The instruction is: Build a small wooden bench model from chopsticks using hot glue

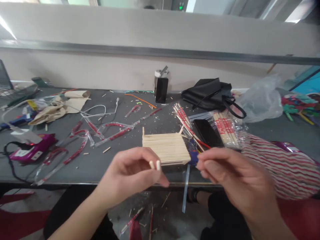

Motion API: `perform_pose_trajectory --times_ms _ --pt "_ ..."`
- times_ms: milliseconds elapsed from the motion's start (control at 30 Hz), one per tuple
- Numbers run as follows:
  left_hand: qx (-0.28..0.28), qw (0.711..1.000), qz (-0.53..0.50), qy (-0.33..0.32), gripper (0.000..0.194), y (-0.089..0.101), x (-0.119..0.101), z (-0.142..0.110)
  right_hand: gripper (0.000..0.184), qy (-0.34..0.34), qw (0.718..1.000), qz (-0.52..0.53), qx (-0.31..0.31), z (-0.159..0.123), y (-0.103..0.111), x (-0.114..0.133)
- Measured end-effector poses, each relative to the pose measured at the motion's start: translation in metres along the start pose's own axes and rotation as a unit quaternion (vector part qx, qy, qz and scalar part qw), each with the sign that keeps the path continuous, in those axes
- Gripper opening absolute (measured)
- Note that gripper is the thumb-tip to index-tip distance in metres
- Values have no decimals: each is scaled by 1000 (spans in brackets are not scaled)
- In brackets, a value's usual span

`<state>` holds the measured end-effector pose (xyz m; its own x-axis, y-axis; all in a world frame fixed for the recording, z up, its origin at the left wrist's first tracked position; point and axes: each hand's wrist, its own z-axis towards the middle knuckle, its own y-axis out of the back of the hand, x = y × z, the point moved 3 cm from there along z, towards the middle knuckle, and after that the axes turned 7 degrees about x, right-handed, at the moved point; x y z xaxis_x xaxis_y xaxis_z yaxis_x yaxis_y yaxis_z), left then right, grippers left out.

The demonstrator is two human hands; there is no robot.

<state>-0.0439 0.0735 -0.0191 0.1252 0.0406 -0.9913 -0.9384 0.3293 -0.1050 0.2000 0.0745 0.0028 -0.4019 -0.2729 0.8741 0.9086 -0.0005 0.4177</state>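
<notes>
My left hand [136, 173] is closed, pinching short pieces of wooden stick [158, 165] between thumb and fingers. Its fingertips are just in front of a flat panel of pale wooden sticks [166, 146] laid side by side, with short posts standing up at its back corners. To the right of the panel, my right hand [232, 176] is held with thumb and fingers pressed together. What those fingers hold, if anything, is hidden. Behind that hand lie loose chopsticks [183, 116] and a dark blue object [193, 156], partly covered.
Torn chopstick wrappers [117, 133] and stick bits litter the table's left half. A phone [161, 90] leans upright at the back; another phone [208, 133] lies flat. At right are a black bag [208, 93], packed chopsticks [225, 128] and striped cloth [277, 163]. A clear strip [185, 190] overhangs the front edge.
</notes>
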Motion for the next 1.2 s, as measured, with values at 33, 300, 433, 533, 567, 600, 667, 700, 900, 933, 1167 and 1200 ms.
perform_pose_trajectory --times_ms 33,300,433,533,567,600,667,700,900,933,1167,1200 --pt "61 996 -50 39 16 -7 0 13 16 -13 999 40 21 0 -10 5" --pt "131 964 -202 110 17 -17 16 26 20 -6 981 108 162 16 -47 15" --pt "137 966 -181 126 18 -13 17 25 16 -12 981 93 172 16 -58 15" --pt "143 965 -165 148 20 -9 20 25 9 -39 977 114 178 17 -65 11" --pt "146 963 -166 153 20 -7 20 25 8 -61 974 134 172 17 -67 8" --pt "147 962 -168 155 19 -5 21 25 9 -89 969 161 164 18 -69 4" --pt "139 965 -165 152 17 3 22 26 15 -147 953 222 143 18 -72 -3" --pt "129 968 -157 148 17 8 22 27 18 -168 945 248 134 18 -74 -6" --pt "-6 991 -70 114 14 47 24 32 20 -148 963 190 117 21 -81 -8" --pt "-32 992 -57 112 13 52 26 33 17 -117 978 137 108 23 -81 -5" --pt "-73 984 20 164 17 67 54 39 4 107 972 -190 84 33 -92 14" --pt "-56 982 18 180 18 65 57 38 4 114 969 -200 87 34 -94 14"
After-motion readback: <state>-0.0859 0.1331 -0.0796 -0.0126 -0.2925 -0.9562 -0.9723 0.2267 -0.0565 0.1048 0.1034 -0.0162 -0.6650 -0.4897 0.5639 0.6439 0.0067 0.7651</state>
